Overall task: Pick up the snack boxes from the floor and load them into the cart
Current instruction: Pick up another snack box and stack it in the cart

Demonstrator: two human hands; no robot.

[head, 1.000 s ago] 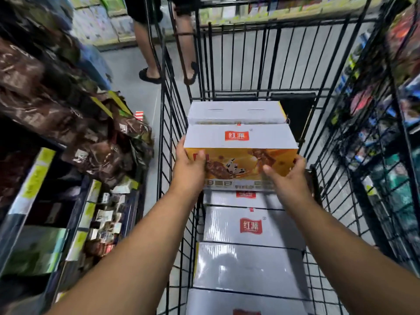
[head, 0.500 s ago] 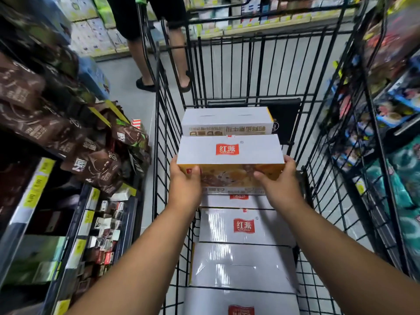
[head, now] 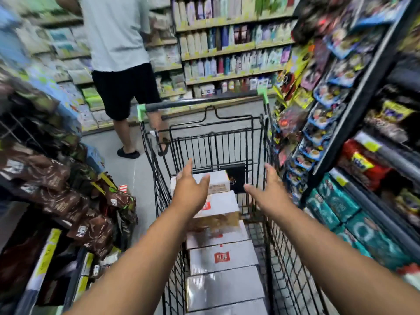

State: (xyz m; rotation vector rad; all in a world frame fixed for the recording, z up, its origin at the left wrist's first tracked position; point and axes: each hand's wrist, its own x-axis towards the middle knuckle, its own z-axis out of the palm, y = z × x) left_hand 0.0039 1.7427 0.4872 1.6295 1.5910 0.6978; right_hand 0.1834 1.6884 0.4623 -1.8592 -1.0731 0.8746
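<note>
A black wire cart (head: 270,201) stands in front of me, filled with several white snack boxes bearing red labels. The box I was carrying (head: 220,206) now lies on the stack, white top up and orange side toward me, just in front of the far box (head: 219,181). My left hand (head: 189,189) hovers above it with straight fingers, holding nothing. My right hand (head: 269,189) is spread open over the cart's right side, also apart from the box. Lower boxes (head: 223,258) run toward me in a row.
Shelves of brown snack bags (head: 56,196) crowd the left and packaged goods (head: 329,137) hang on the right, leaving a narrow aisle. A person in black shorts (head: 123,92) stands beyond the cart's handle (head: 200,103). Bottles line the far shelves.
Both hands let go of the box, which now rests on the stack in the cart. The hands lifted and opened, and my view tilted up toward the far shelves.
</note>
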